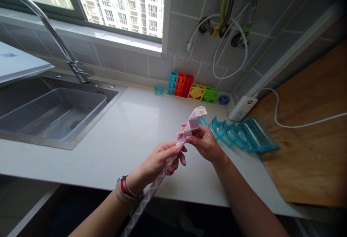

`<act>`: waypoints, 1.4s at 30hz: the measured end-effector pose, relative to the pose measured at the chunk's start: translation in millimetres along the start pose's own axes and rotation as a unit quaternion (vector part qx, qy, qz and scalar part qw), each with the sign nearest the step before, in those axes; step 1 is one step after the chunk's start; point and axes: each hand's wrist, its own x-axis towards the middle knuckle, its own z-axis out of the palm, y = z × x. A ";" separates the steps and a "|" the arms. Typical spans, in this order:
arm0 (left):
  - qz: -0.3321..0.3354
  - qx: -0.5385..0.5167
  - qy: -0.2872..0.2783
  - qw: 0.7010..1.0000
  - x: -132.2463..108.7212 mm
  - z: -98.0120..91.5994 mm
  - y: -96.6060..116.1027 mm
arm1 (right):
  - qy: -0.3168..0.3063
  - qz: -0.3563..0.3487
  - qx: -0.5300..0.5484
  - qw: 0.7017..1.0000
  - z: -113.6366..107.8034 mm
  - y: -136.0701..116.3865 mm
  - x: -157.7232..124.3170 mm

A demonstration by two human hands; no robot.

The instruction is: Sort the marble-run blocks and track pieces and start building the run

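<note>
A long snake puzzle (156, 183) of lilac and white wedges slants up from the bottom edge across both hands. Its far end is bent into a zigzag, and the last block shows a whitish, rough face. My left hand (167, 156) grips the straight stretch, thumb on top and fingers curled beneath. Just beyond it, my right hand (202, 141) pinches the bent part between thumb and fingers. Part of the puzzle is covered by the fingers of both hands. The two hands are close together over the white countertop (114, 150).
Colored plastic pieces (184, 85) stand along the tiled wall. Translucent teal curved pieces (241, 135) lie right of my right hand, by a white power bank (243, 108) with a cable. A wooden board (309, 150) is at right; a sink (62, 110) with faucet (58, 36) at left.
</note>
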 end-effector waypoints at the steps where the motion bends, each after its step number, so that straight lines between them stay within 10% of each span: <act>1: 0.002 -0.004 -0.002 1.000 0.2 0.5 -0.4 | -0.008 0.004 0.015 1.000 0.7 0.4 -0.4; 17: 0.009 -0.003 0.040 0.999 -0.1 4.2 1.7 | 0.006 0.030 0.095 0.995 8.5 3.2 -0.8; 33: 0.010 -0.102 -0.076 0.992 -7.8 2.6 4.2 | -0.055 0.064 0.150 0.985 13.3 7.3 -3.4; 42: -0.002 -0.052 0.003 0.999 -3.0 3.4 7.0 | -0.021 0.101 0.094 0.990 5.9 8.0 0.1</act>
